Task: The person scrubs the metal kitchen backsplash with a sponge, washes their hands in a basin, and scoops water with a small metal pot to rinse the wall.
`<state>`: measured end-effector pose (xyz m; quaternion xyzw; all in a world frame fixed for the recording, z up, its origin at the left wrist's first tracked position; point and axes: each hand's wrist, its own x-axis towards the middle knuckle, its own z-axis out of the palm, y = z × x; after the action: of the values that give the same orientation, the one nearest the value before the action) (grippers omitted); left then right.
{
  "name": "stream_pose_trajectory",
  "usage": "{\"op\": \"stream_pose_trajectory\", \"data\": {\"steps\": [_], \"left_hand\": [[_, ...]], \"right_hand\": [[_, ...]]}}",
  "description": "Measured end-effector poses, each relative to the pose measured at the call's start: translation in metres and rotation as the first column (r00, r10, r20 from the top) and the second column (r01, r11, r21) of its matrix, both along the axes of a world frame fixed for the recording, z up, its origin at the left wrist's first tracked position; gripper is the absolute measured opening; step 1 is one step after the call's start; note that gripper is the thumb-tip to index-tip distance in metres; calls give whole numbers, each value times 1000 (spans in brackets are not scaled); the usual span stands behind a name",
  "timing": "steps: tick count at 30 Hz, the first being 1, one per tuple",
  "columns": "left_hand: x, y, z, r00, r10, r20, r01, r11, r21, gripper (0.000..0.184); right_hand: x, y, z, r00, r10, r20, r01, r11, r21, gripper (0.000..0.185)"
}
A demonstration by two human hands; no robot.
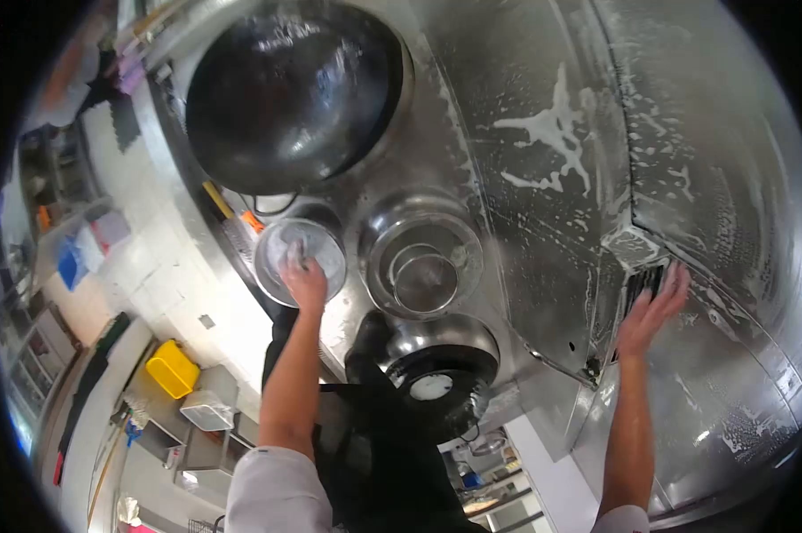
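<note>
Head view: by wok (299,93) and basin (382,238), left fingers (294,268) reach into bowl (336,282), right fingers (671,284) overlap dark slats (647,276), both grips unclear.

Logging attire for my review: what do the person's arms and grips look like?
The left grip and right grip are ungloved. Both forearms are bare, with nothing visibly worn on them. The left sleeve is white, ending near the elbow; the right sleeve, also whitish, only partly shows.

The wall panel (525,71) is of shiny metal, wet with foam. The wok (294,107) looks smooth, glossy metal; the yellow bin (172,369), plastic; the sleeve (277,497), matt cloth.
</note>
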<state>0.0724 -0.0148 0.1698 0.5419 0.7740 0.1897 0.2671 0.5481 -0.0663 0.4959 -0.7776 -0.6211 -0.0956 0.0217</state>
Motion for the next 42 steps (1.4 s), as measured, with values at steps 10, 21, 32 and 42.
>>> {"op": "stream_pose_trajectory", "data": {"steps": [10,21,32,42], "left_hand": [[-61,-18,-185,930,158,333,-60,956,-286,45],[305,110,191,257,143,956,123,976,-179,64],[418,357,175,337,-82,938,-302,934,190,70],[398,373,167,551,-212,807,-126,935,332,68]], "right_hand": [[50,277,-116,860,422,-286,-463,882,-92,55],[57,336,-103,757,550,-352,-600,799,-42,59],[62,344,-116,771,514,-377,-551,834,10,56],[60,357,-105,750,483,-453,-569,819,-69,57]]}}
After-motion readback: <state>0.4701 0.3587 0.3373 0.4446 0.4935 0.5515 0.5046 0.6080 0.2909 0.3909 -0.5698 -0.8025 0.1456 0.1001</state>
